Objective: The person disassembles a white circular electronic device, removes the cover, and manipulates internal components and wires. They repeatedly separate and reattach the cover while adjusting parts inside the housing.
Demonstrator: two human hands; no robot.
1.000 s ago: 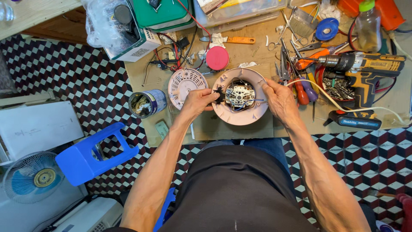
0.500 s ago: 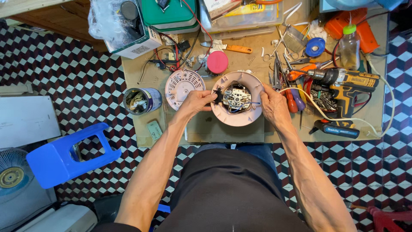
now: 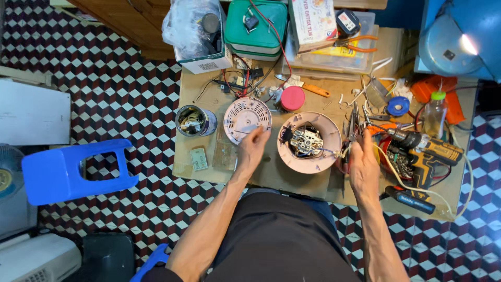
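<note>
Seated at a cluttered cardboard-topped workbench [image 3: 271,175] over a checkered tile floor. Left hand [image 3: 254,148] lifted off the work, fingers loosely curled and empty, hovering between the round pink slotted cover plate [image 3: 246,119] and the open pink round appliance base with exposed wiring and a white terminal block [image 3: 309,142], touching neither as far as can be seen. Right hand [image 3: 362,163] just right of that base, fingers drawn together around the handles of slim metal pliers [image 3: 355,125]; exact grip partly hidden, tips pointing away toward the tool pile. Base lying flat, open side up, centre of the bench, its thin wires trailing toward the right rim. Judged best done by steadying the base with the free hand first, then bringing the plier tips in low over the rim, taking one wire at a time near its end, avoiding any tug on the terminal block. Worth keeping clear of the yellow-and-black cordless drill [image 3: 425,151] and the metal tin of small parts [image 3: 192,120] nearby; cover plate best left where reachable.
</note>
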